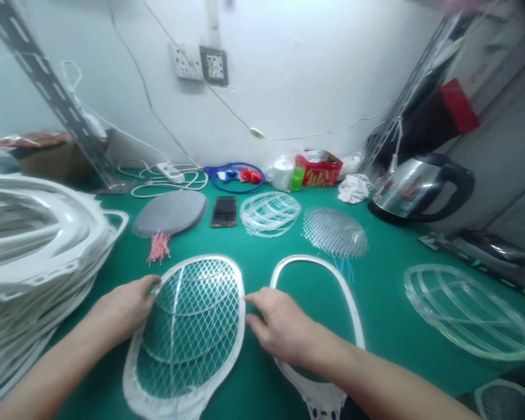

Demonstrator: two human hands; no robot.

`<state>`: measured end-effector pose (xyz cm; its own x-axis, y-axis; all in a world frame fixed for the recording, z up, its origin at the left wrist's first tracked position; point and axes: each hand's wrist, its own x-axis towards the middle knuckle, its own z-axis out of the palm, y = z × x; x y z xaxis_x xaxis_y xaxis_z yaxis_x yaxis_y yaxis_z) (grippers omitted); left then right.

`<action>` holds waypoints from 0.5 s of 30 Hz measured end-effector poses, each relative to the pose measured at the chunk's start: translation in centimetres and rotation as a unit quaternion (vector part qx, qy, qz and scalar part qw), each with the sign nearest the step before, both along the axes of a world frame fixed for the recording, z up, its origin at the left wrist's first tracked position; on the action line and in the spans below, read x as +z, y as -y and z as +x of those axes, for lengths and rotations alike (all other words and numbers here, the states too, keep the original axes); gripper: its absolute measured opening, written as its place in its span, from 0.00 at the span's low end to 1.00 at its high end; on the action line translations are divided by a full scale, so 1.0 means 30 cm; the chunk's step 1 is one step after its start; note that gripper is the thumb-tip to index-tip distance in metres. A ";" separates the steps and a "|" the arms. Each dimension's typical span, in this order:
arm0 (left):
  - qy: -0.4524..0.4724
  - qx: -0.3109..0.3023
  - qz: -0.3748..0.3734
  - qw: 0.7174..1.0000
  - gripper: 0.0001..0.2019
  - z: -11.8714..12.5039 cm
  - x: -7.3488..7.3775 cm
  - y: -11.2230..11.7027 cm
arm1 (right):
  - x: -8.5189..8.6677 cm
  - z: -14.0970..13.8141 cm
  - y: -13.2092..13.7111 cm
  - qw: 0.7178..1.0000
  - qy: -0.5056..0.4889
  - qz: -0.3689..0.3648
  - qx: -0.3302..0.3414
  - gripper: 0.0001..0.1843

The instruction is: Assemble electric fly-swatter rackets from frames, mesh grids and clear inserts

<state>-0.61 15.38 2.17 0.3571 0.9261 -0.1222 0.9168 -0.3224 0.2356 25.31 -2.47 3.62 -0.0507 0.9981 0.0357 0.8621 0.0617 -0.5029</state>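
Note:
A white mosquito racket frame lies flat before me, with a metal mesh and a clear ribbed plastic grid inside its oval. My left hand holds its left rim with thumb and forefinger; the other fingers are partly hidden. At the opposite rim is my right hand, its forefinger stretched to touch the edge and its thumb apart below. Under my right wrist and forearm lies a second white racket frame, without mesh in its oval. Its lower end carries small slots and holes.
White racket frames are piled high at left. Behind lie stacked grey mesh sheets with pink wires, a phone, clear grids and silver meshes with blue wires. A kettle and another clear grid are at right.

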 end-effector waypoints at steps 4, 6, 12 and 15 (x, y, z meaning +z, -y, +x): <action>-0.039 -0.023 0.007 0.999 0.18 0.030 -0.010 -0.068 | 0.017 0.241 0.099 0.976 0.108 -0.017 -0.186 0.15; -0.011 -0.035 -0.014 0.999 0.20 0.134 0.017 -0.044 | 0.009 0.330 0.162 0.952 0.133 -0.063 -0.270 0.16; 0.031 -0.198 -0.091 0.976 0.26 0.569 0.099 0.167 | -0.028 0.379 0.221 0.960 -0.028 -0.045 -0.275 0.19; 0.012 -0.236 -0.019 0.972 0.23 0.711 0.088 0.144 | -0.045 0.383 0.204 0.962 -0.093 -0.014 -0.256 0.17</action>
<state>20.72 11.05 4.82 0.7434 0.6541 -0.1396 0.6636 -0.6955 0.2755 36.82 -8.58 2.27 0.4523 0.8914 -0.0296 0.6717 -0.3622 -0.6462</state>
